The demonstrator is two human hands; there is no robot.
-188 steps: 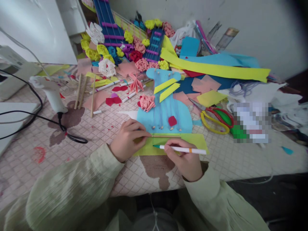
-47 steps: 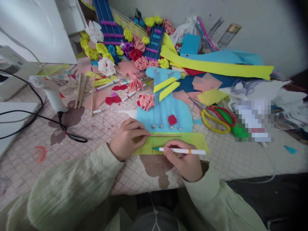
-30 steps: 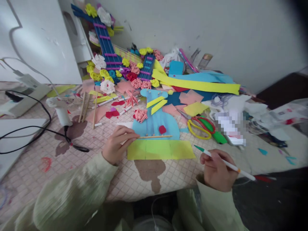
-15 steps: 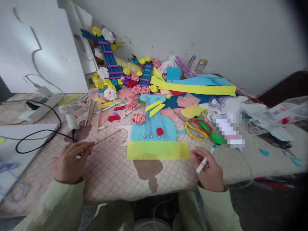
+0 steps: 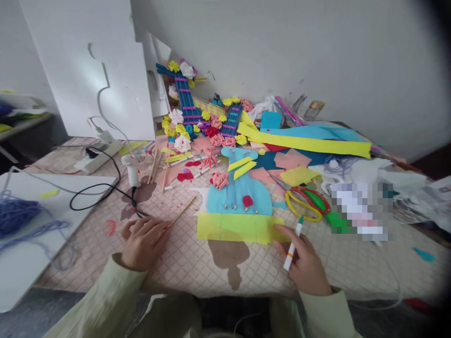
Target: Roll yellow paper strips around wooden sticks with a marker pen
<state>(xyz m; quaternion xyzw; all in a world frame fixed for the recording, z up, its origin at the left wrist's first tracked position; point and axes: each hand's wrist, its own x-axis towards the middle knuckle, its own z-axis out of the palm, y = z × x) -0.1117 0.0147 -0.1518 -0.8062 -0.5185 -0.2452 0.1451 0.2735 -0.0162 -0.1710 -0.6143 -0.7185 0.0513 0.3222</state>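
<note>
at the lime strip (image 5: 237, 228), the right hand (image 5: 306, 263) angles inward, half-curled.

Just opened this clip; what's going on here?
A person is working at a table strewn with paper crafts. The right hand holds a white marker, green tip pointing away from the body, with its fingers at the right end of a yellow strip. That strip lies flat along the near edge of a blue guitar-shaped cutout. The left hand is at the near end of a thin wooden stick; whether it grips it is unclear.
</note>
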